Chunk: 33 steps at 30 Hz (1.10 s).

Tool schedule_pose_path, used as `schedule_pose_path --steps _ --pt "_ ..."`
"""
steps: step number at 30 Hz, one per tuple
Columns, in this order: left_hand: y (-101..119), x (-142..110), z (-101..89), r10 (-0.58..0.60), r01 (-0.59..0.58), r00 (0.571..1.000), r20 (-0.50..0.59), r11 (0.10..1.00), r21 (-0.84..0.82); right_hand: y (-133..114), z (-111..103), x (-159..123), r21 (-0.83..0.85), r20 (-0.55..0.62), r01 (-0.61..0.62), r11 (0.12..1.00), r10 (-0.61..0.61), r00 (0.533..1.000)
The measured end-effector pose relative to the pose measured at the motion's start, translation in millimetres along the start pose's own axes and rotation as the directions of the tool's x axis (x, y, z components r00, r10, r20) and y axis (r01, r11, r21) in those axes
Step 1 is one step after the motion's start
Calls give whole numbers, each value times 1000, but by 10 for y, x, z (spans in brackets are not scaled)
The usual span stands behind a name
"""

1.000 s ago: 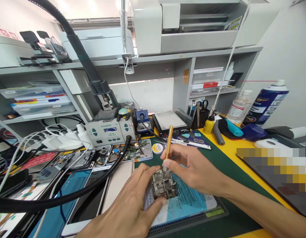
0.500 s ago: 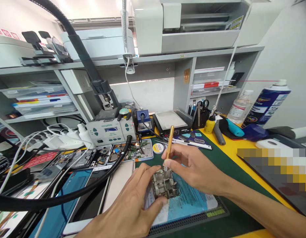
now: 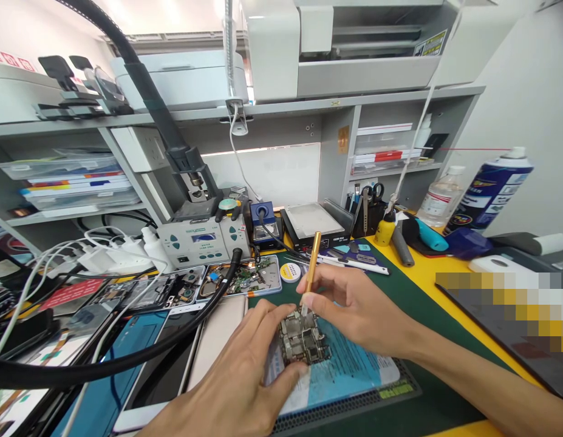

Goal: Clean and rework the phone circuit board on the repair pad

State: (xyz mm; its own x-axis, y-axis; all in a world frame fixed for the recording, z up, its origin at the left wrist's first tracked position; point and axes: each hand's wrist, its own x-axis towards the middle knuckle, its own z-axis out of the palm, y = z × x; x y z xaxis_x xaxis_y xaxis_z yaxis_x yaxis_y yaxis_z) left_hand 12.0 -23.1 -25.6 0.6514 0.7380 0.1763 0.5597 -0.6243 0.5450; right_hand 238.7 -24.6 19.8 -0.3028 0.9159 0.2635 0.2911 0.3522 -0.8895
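A small phone circuit board (image 3: 303,344) lies on a blue work mat (image 3: 349,373) at the front of the bench. My left hand (image 3: 235,379) pinches the board's left and lower edge between thumb and fingers, holding it down. A thin gold-handled tool (image 3: 312,262) stands almost upright in my right hand (image 3: 354,312), gripped like a pen. Its tip touches the top of the board.
Opened phones (image 3: 240,279) and loose parts lie behind the board. A thick black hose (image 3: 139,346) curves across the left. A rework station (image 3: 203,237), hot plate (image 3: 313,221), solder tin (image 3: 289,272), spray can (image 3: 488,188) and bottle (image 3: 440,197) stand at the back.
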Motion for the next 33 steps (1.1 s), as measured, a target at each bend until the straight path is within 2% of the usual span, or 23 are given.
schedule_pose_path --steps 6,10,21,33 --pt "43 2 -20 45 -46 999 -17 997 -60 -17 -21 0 86 -48 -43 995 47 998" --pt "32 -8 -12 28 -29 1000 -5 998 -61 -2 -25 0 91 -44 -40 995 44 998" --pt "6 9 6 22 -23 1000 -21 998 -53 -7 -15 -4 60 -43 -61 996 63 997" --pt "18 7 4 26 -26 1000 -13 998 -64 27 1 -42 -30 -37 -9 1000 8 999"
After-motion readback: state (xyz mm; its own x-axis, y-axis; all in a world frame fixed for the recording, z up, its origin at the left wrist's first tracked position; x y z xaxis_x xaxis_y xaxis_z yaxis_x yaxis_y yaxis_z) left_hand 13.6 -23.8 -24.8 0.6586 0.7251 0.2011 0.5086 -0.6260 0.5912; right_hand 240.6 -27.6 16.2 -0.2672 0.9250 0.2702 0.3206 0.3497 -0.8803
